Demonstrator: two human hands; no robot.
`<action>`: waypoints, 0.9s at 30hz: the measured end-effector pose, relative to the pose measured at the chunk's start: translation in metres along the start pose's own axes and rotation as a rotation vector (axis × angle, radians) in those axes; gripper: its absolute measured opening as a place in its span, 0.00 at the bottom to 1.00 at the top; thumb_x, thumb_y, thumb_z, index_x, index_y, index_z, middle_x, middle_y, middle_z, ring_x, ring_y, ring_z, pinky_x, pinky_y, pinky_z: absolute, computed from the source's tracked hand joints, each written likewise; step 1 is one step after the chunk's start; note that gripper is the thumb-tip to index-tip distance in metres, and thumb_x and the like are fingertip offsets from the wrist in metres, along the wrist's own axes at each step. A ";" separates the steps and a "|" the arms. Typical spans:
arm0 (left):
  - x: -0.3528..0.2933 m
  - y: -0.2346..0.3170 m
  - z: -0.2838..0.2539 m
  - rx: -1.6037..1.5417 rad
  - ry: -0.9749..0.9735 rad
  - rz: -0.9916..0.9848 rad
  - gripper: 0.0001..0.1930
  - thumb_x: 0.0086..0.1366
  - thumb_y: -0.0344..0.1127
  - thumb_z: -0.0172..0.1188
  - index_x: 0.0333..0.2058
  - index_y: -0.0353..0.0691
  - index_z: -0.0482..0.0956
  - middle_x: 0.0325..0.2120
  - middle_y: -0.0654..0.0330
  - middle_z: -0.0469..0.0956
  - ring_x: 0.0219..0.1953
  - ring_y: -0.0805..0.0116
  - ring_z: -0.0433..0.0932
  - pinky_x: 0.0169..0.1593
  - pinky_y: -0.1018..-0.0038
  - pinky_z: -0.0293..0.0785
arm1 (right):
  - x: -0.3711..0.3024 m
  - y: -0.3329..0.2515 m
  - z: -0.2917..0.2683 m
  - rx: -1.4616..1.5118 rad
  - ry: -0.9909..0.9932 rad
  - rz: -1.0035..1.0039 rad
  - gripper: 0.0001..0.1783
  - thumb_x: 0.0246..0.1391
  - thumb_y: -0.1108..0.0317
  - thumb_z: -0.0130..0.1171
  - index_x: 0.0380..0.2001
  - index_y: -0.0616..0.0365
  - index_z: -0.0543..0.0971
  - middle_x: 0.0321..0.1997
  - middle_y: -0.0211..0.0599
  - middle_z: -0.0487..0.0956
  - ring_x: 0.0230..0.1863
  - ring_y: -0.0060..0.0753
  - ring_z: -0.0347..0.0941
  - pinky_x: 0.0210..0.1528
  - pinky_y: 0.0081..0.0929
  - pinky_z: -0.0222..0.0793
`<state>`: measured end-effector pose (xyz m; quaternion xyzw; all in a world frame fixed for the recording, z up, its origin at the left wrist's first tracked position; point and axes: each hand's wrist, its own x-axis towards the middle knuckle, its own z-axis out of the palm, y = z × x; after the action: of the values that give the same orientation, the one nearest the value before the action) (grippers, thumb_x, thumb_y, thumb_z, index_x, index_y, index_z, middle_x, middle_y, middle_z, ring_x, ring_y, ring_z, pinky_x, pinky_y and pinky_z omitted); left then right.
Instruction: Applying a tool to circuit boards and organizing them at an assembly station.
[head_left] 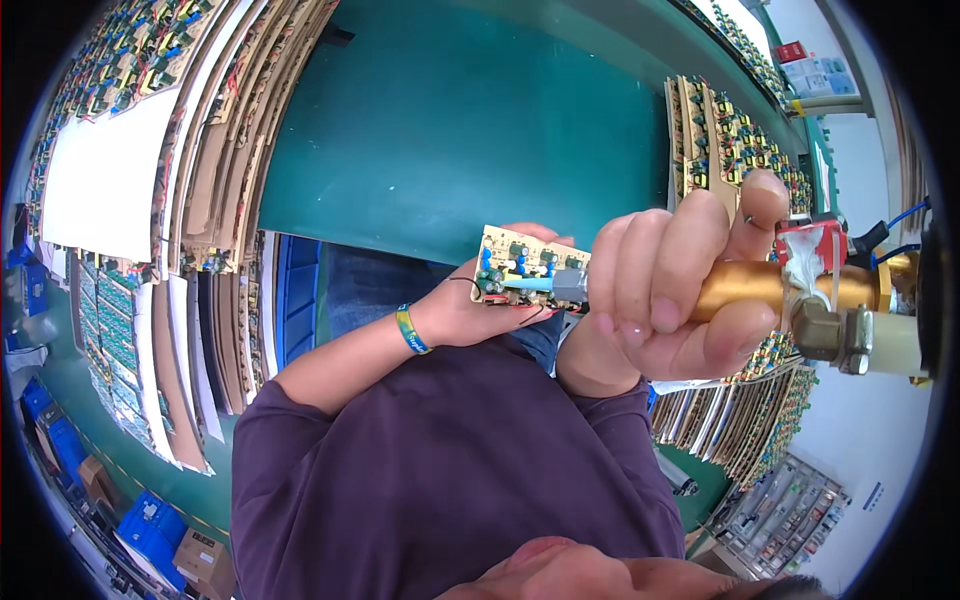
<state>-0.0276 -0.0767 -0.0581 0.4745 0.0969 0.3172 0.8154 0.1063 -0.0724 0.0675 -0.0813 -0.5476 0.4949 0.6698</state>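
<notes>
Cradling a circuit board just off centre toward one o'clock, the left hand curls loosely around it; the right hand, closed around a gold-barrelled dispenser, points its pale-blue nozzle across the board from three o'clock. Components look fitted and dispensing seems under way; what remains there, or on the stacked circuit boards at ten o'clock, I cannot tell.

On my feed, the circuit board lies in the left grip, by the near edge of the surface. To its right, the right grip holds a tool. A left stack and right stack flank the surface.
</notes>
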 end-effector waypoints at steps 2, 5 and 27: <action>0.000 0.001 0.000 -0.012 -0.002 -0.037 0.34 0.57 0.19 0.56 0.59 0.42 0.52 0.58 0.57 0.61 0.58 0.71 0.64 0.57 0.72 0.67 | 0.000 0.001 0.000 0.003 -0.021 0.011 0.32 0.59 0.53 0.51 0.59 0.56 0.54 0.22 0.29 0.67 0.15 0.19 0.63 0.17 0.18 0.65; 0.001 0.002 0.002 0.003 0.016 -0.030 0.33 0.57 0.19 0.56 0.59 0.42 0.52 0.57 0.58 0.62 0.56 0.72 0.66 0.56 0.73 0.68 | -0.001 0.002 0.001 -0.024 -0.045 0.031 0.33 0.59 0.52 0.51 0.59 0.56 0.53 0.22 0.29 0.67 0.15 0.19 0.62 0.17 0.18 0.66; 0.008 0.013 0.004 0.188 0.066 -0.042 0.34 0.54 0.26 0.64 0.56 0.40 0.55 0.50 0.60 0.70 0.51 0.74 0.70 0.53 0.75 0.68 | 0.004 0.005 0.009 -0.107 0.066 -0.014 0.36 0.59 0.52 0.50 0.62 0.59 0.50 0.21 0.29 0.65 0.14 0.18 0.59 0.15 0.17 0.63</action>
<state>-0.0254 -0.0703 -0.0437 0.5358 0.1631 0.3049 0.7703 0.0953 -0.0707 0.0704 -0.1296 -0.5513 0.4574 0.6856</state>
